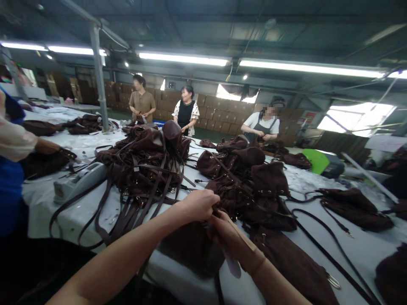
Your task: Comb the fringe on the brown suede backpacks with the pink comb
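Observation:
My left hand [199, 206] is closed at the top edge of a dark brown bag [190, 250], over the near side of the table. Right beside it, my right hand [227, 233] pinches the same upper part, the two hands almost touching. The bag hangs below my hands, its top mostly covered by my fingers. A pale rounded piece [233, 267] shows under my right wrist; I cannot tell what it is. Just beyond my hands lie more brown bags [233, 195] with metal eyelets and straps.
A large pile of brown bags [143, 148] with trailing straps [104, 212] covers the table's left middle. A grey tape dispenser [79, 182] stands at the left edge. Loose bags [356, 207] lie at right. One co-worker [12, 148] is close at left; several stand across the table.

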